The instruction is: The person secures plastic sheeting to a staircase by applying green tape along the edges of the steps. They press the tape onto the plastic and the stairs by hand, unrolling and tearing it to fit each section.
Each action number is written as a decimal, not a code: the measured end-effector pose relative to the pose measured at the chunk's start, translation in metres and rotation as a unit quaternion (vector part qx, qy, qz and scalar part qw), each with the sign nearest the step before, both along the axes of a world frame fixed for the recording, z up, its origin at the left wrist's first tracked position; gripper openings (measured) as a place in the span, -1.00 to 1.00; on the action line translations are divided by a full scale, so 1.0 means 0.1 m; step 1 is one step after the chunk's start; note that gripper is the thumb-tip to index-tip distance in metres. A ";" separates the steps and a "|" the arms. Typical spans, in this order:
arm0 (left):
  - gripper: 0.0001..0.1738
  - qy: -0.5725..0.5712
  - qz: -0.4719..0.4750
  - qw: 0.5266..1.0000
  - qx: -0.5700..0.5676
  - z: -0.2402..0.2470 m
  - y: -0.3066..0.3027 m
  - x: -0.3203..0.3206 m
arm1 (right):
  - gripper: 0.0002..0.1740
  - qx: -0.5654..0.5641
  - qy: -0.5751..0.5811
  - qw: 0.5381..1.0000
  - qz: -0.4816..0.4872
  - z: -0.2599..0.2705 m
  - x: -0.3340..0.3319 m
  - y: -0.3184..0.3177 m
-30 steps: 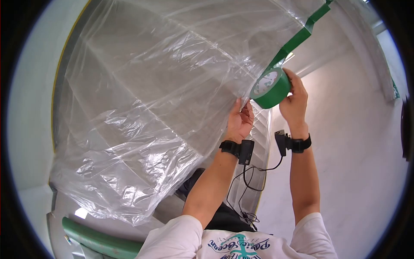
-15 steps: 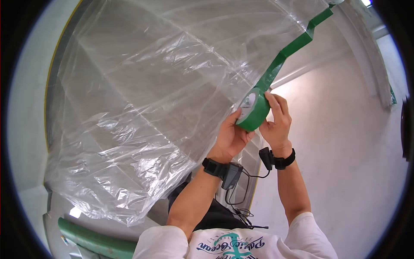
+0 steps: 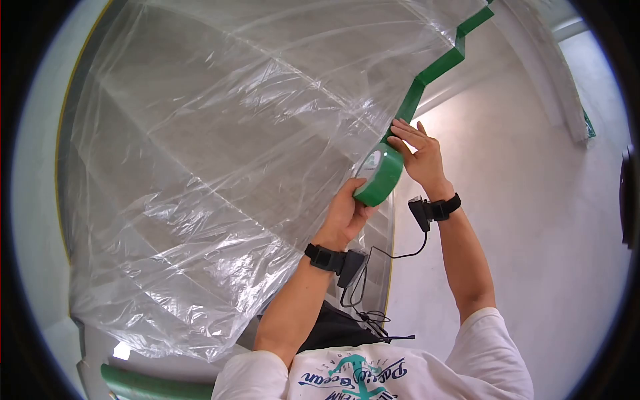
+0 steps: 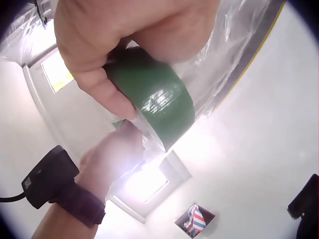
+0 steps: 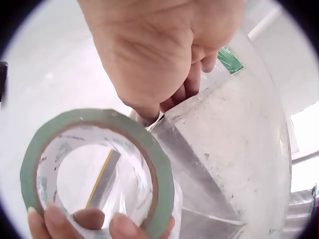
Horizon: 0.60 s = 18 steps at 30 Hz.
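Note:
My left hand (image 3: 343, 212) grips a roll of green tape (image 3: 385, 179) at its lower side. In the right wrist view the left fingertips (image 5: 56, 221) curl through the core of the roll. An unrolled strip of green tape (image 3: 440, 65) climbs from it in zigzag steps along the edge of a clear plastic sheet (image 3: 220, 127). Just above the roll, my right hand (image 3: 425, 158) lays its extended fingers on the strip, pressing it at the wall. Seen from the left wrist, the roll's shiny outer face (image 4: 159, 97) is partly hidden by the left fingers.
The plastic drapes over stairs (image 3: 381, 260) to the left and front. A pale wall (image 3: 520, 220) rises on the right. Black cables (image 3: 370, 317) dangle between the forearms. At lower left lies a green rounded object (image 3: 150, 385). A box (image 4: 182, 221) holds striped material.
The left hand has come up to the roll and taken it. The right hand has let go of the roll and moved onto the strip. The roll is lower and further left.

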<state>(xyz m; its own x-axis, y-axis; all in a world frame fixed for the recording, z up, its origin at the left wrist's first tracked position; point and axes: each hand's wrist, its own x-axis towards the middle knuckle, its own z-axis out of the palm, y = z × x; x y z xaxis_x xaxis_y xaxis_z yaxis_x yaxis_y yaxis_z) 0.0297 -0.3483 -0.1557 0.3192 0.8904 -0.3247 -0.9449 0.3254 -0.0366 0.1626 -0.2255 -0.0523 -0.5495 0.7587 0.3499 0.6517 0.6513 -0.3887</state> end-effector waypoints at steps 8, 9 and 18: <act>-0.65 0.084 -0.113 0.990 -0.021 0.09 -0.42 -0.37 | -0.61 -0.002 0.026 0.997 -0.067 -0.10 -0.08 -0.11; -0.62 0.104 -0.128 0.986 -0.010 0.16 -0.45 -0.42 | -0.61 -0.002 0.028 0.997 -0.072 -0.13 -0.08 -0.12; -0.62 0.270 -0.104 0.956 -0.044 0.40 -0.58 -0.39 | -0.58 0.032 0.060 0.994 -0.084 -0.25 -0.06 -0.13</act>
<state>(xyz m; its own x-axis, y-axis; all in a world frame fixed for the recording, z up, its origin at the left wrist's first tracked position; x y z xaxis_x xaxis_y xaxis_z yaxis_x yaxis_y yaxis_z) -0.0095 -0.4064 -0.1156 0.2518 0.7873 -0.5627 -0.7486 0.5270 0.4024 0.1562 -0.2385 -0.0778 -0.3675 0.8104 0.4563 0.7055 0.5626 -0.4310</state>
